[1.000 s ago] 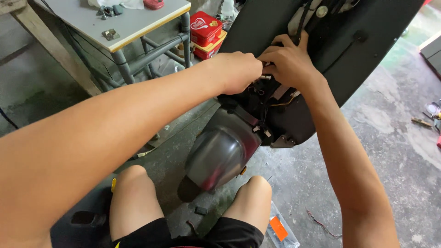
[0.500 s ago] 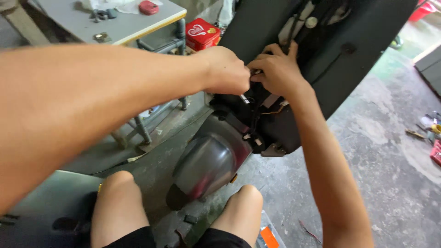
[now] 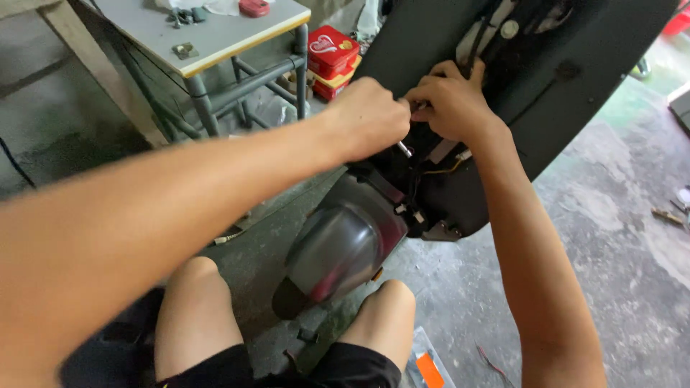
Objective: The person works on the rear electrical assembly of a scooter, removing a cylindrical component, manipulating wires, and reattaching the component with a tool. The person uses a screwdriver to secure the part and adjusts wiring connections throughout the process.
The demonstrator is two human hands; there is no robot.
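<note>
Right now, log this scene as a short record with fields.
Setting: concrete floor, seen from above the person's knees
Left hand: closed in a grip on a thin metal tool
Right hand: pressed on the dark body panel, fingers curled at the wiring
Below the hands: smoked tail lamp
Wiring: yellow wire showing under the right hand
Nearby: grey table, red tins beneath it

A thin silver metal tool pokes out below the closed left hand, touching the black scooter panel's wiring recess.
</note>
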